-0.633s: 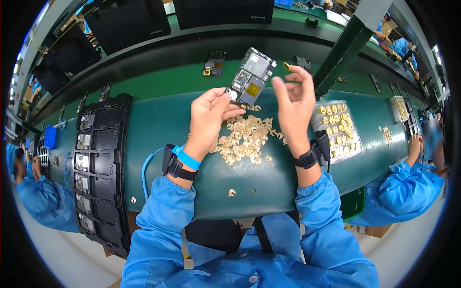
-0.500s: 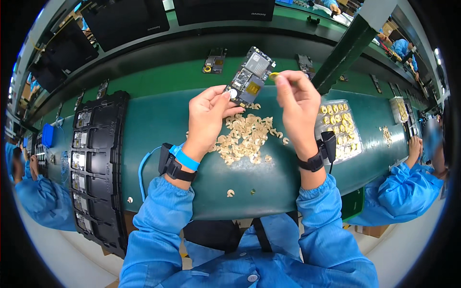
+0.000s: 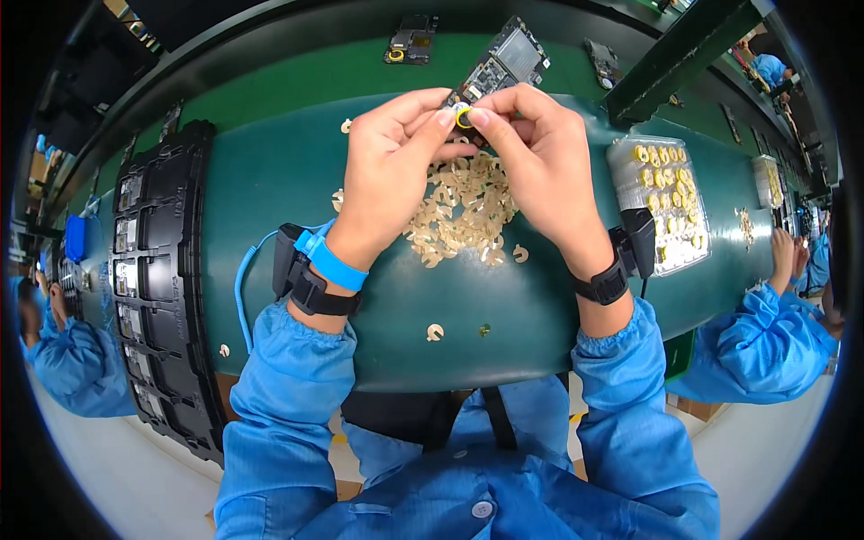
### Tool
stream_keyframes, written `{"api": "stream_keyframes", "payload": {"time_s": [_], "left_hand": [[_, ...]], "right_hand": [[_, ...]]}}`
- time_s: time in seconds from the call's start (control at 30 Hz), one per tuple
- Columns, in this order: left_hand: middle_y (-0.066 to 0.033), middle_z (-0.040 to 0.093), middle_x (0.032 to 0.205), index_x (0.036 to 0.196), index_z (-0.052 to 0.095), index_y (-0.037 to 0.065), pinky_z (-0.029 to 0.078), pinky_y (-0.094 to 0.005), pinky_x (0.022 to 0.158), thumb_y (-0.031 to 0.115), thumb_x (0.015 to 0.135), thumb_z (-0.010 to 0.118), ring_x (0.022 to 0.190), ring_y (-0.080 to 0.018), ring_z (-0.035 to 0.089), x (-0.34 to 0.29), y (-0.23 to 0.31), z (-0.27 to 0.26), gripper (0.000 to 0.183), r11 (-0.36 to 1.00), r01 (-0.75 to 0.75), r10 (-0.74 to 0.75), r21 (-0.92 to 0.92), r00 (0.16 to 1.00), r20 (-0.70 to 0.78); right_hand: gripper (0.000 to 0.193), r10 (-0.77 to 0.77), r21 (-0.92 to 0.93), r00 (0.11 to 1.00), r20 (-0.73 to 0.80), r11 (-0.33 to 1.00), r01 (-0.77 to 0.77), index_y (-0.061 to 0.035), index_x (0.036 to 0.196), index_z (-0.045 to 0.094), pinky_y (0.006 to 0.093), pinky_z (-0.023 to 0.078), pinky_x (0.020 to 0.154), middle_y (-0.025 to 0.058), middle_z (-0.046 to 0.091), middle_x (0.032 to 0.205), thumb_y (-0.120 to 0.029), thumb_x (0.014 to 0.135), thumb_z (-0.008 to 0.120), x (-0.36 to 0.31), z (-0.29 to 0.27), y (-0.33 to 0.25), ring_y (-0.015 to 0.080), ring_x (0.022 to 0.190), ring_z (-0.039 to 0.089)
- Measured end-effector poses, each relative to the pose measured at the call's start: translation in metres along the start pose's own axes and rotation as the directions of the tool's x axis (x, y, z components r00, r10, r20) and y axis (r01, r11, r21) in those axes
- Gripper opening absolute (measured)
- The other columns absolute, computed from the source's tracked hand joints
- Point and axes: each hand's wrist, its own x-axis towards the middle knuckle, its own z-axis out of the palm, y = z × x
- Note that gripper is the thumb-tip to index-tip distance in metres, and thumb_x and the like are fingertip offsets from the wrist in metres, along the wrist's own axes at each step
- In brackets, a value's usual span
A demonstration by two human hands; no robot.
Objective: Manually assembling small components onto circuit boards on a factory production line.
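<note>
In my left hand [image 3: 387,166] I grip the lower end of a circuit board [image 3: 515,56] with metal shields, tilted with its far end up to the right. My right hand [image 3: 547,166] pinches a small round part with a yellow rim [image 3: 464,118] at the board's near end. Both thumbs meet at this part, and my fingers hide much of that end. Directly below my hands lies a heap of cream C-shaped pieces [image 3: 463,211] on the green bench mat [image 3: 378,346].
A black tray [image 3: 186,297] with boards in its slots stands at the left. To the right sits a clear plastic tray [image 3: 661,268] of yellow round parts. More boards [image 3: 409,40] lie on the green strip behind, near a slanted green post [image 3: 684,58]. Blue-sleeved co-workers [image 3: 765,346] flank me.
My right hand has moved left and brought the yellow-rimmed part to the board's near end. The board sits higher in the picture, and the view has shifted somewhat.
</note>
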Motion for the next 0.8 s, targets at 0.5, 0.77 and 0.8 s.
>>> {"api": "stream_keyframes", "payload": {"time_s": [0.5, 0.77, 0.8], "left_hand": [[-0.0164, 0.071, 0.116, 0.128, 0.061, -0.010, 0.064, -0.0349, 0.087, 0.009, 0.106, 0.054, 0.101, -0.0205, 0.072, -0.0003, 0.0034, -0.0006, 0.030, 0.999, -0.013, 0.013, 0.047, 1.000, 0.020], [-0.0165, 0.071, 0.116, 0.127, 0.062, -0.010, 0.064, -0.0338, 0.087, 0.007, 0.105, 0.055, 0.099, -0.0203, 0.072, -0.0006, 0.0037, -0.0007, 0.028, 0.997, -0.021, 0.021, 0.068, 1.000, 0.010], [-0.0165, 0.071, 0.116, 0.127, 0.062, -0.010, 0.064, -0.0338, 0.087, 0.007, 0.105, 0.055, 0.099, -0.0203, 0.072, -0.0009, 0.0039, -0.0006, 0.028, 0.997, -0.021, 0.021, 0.069, 1.000, 0.009]], "right_hand": [[0.009, -0.208, -0.168, 0.978, -0.017, 0.965, 0.202, 0.0041, 0.093, 0.067, 0.0358, 0.050, 0.064, 0.0144, 0.064, 0.082, -0.005, 0.091, 0.070, 0.0010, 0.0010, 0.0012, 0.0266, 0.069, 0.062], [0.011, -0.224, -0.225, 0.975, -0.006, 0.950, 0.217, 0.0027, 0.092, 0.068, 0.0354, 0.049, 0.064, 0.0132, 0.063, 0.080, -0.007, 0.090, 0.073, 0.0012, 0.0010, -0.0016, 0.0261, 0.069, 0.061], [0.010, -0.239, -0.221, 0.971, -0.018, 0.948, 0.229, 0.0022, 0.092, 0.069, 0.0342, 0.049, 0.063, 0.0124, 0.063, 0.080, -0.006, 0.089, 0.074, 0.0012, 0.0013, -0.0008, 0.0244, 0.068, 0.061]]}}
